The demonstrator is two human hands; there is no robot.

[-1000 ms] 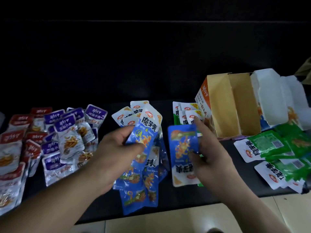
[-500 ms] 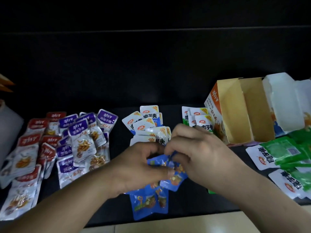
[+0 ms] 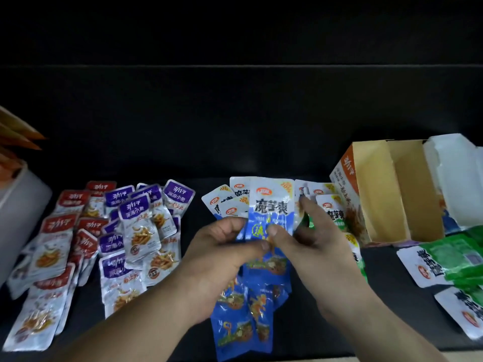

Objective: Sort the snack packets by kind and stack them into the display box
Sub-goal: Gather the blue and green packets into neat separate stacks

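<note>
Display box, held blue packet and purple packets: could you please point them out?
display box [image 3: 371, 194]: head view, tan inner wall.
held blue packet [image 3: 271, 206]: head view, white lettered top.
purple packets [image 3: 134, 206]: head view, top packet's header.

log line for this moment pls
step: sorting blue | left hand: holds blue packets | right hand: pinches blue packets | display box: no packets visible inside
</note>
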